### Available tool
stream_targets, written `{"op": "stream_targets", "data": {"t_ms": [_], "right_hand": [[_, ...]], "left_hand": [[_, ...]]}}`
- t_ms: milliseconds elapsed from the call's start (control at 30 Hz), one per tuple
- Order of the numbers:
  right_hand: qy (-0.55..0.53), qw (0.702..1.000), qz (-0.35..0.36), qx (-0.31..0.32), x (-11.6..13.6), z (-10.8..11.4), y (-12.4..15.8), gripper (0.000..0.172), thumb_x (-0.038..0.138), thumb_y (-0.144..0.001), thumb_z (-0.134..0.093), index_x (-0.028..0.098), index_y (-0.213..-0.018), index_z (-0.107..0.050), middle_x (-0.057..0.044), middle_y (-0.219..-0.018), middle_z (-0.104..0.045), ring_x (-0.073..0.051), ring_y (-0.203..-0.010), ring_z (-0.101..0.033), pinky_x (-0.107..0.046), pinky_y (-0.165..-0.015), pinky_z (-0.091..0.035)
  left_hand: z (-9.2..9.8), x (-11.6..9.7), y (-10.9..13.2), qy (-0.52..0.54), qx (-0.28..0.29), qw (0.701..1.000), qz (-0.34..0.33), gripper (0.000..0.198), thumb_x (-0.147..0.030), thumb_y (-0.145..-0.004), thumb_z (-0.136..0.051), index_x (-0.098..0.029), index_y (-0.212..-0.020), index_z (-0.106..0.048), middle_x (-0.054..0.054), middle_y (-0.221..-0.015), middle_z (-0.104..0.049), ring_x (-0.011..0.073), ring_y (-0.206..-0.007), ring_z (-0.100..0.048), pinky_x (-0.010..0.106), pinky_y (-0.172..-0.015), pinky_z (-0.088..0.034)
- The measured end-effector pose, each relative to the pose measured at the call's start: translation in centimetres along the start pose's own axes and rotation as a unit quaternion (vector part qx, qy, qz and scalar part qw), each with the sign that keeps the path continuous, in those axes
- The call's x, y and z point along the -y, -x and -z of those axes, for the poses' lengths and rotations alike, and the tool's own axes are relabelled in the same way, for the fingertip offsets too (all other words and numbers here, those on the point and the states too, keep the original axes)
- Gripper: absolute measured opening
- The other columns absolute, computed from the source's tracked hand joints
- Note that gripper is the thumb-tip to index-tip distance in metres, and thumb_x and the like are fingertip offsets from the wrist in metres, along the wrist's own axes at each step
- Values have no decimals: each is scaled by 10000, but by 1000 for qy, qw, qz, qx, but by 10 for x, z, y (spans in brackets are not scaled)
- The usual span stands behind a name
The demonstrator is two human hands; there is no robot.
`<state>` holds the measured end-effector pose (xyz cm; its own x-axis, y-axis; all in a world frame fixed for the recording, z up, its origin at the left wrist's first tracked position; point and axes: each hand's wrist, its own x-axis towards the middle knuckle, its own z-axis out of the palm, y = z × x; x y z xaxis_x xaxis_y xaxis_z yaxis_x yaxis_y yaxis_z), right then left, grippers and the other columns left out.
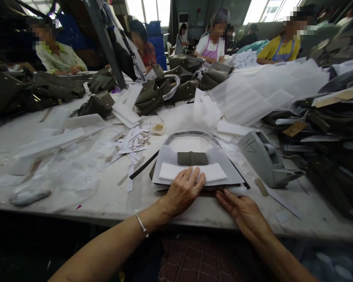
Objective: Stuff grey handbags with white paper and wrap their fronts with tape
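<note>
A dark olive handbag (192,158) lies flat on the worktable in front of me, mostly covered by grey wrapping sheets, with its wrapped handle (191,135) arching away from me. A white foam pad (214,172) lies across it. My left hand (184,190) rests flat on the near edge of the pad and bag, fingers stretched out. My right hand (241,209) lies at the bag's near right corner, fingers extended along the edge of the grey sheet. Neither hand grips anything that I can see.
A grey tape dispenser (263,158) stands right of the bag. Paper strips (132,143), clear plastic bags (61,176) and white foam sheets (253,94) litter the table (111,199). More olive handbags (161,92) are piled beyond and at right. Several people sit at the far side.
</note>
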<state>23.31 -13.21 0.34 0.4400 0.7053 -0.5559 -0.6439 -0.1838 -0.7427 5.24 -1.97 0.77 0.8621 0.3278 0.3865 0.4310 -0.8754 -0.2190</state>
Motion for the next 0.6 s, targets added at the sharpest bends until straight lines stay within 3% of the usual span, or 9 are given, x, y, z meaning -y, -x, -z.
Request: {"op": "stream_targets", "data": {"t_ms": [67,167,267,400,467,500,567,600], "right_hand": [[100,995,-20,3,11,20,2,559,370,-504,-945,106,-898,-649,-90,-880,-760,-220,-773,-738,-315,-708,-653],[202,978,33,-35,21,40,-1,671,428,-536,-922,144,-1035,-575,-60,-834,-756,-214,-671,-732,-303,-597,-640],[225,969,96,-41,21,40,-15,672,452,-542,-901,176,-1024,-523,-16,-718,-731,-221,-639,-727,-318,-603,-631],[284,945,153,-51,19,35,-32,533,518,-600,-813,213,-900,-496,3,-622,-687,-228,-539,-693,-336,-530,-596],[392,886,233,-82,23,39,-28,464,561,-678,-734,209,-908,-536,-6,-634,-678,-216,-497,-663,-326,-473,-555],[449,835,299,-108,27,42,-24,446,576,-714,-700,204,-915,-561,-12,-643,-673,-210,-495,-653,-320,-464,-537],[525,698,467,-139,34,46,-11,393,554,-781,-670,196,-931,-602,-29,-691,-678,-204,-561,-661,-318,-525,-538],[542,625,548,-125,37,45,-6,351,511,-814,-669,196,-959,-617,-47,-750,-696,-213,-647,-683,-330,-606,-555]], "left_hand": [[-3,0,3,-1,-13,1000,8,312,-187,-1000,-423,-127,-1291,-516,157,-1336,-581,264,-1205,-579,384,-960,-497],[-4,-2,4,-1,-31,999,11,302,-187,-999,-423,-132,-1274,-533,151,-1317,-596,264,-1190,-590,387,-956,-503],[-5,-3,4,1,-45,999,12,300,-190,-998,-420,-133,-1264,-547,141,-1308,-605,270,-1176,-598,387,-949,-510],[-7,-3,5,-5,-63,998,10,294,-184,-1000,-412,-136,-1250,-558,137,-1298,-613,267,-1171,-602,383,-940,-518],[-8,-4,5,-8,-63,998,11,293,-186,-1001,-410,-138,-1250,-558,136,-1298,-612,263,-1173,-601,382,-946,-516],[-9,-4,6,-9,-60,998,13,294,-188,-1002,-409,-140,-1253,-555,137,-1301,-608,259,-1175,-599,382,-950,-514],[-10,-5,7,-11,-54,998,14,297,-192,-1005,-408,-143,-1261,-548,140,-1310,-599,250,-1173,-599,378,-957,-510],[-10,-5,7,-12,-53,998,13,298,-195,-1006,-407,-144,-1264,-545,142,-1314,-595,247,-1173,-598,377,-960,-508]]}}
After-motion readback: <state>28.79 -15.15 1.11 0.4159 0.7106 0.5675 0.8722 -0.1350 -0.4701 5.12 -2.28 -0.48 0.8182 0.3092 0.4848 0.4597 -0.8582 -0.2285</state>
